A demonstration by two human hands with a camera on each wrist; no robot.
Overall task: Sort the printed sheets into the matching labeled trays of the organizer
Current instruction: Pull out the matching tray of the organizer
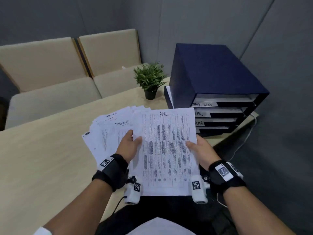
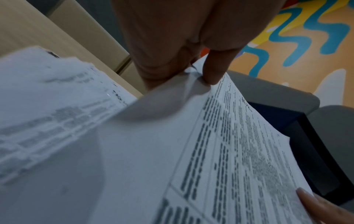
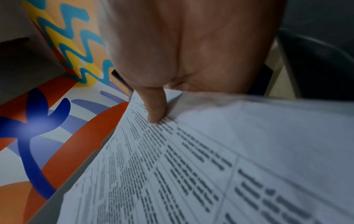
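Note:
A printed sheet point(image 1: 167, 150) with a table and "HR" handwritten on top is held up between both hands. My left hand point(image 1: 131, 143) pinches its left edge, thumb on top; my right hand point(image 1: 197, 146) pinches its right edge, thumb point(image 3: 155, 109) on the print. The same sheet point(image 2: 220, 151) fills the left wrist view. Behind it a fanned stack of sheets point(image 1: 108, 131), some marked "TASK LIST", lies on the table. The dark blue organizer point(image 1: 213, 78) stands at the right with trays labelled "TASK LIST" point(image 1: 203, 104), partly hidden "HR" point(image 1: 199, 114) and "ADMIN" point(image 1: 199, 123).
A small potted plant point(image 1: 149, 82) stands left of the organizer. The beige table point(image 1: 42, 150) stretches left, with cushioned bench seats point(image 1: 50, 68) behind it. A white cable point(image 1: 243, 141) hangs off the table's right edge beside grey wall panels.

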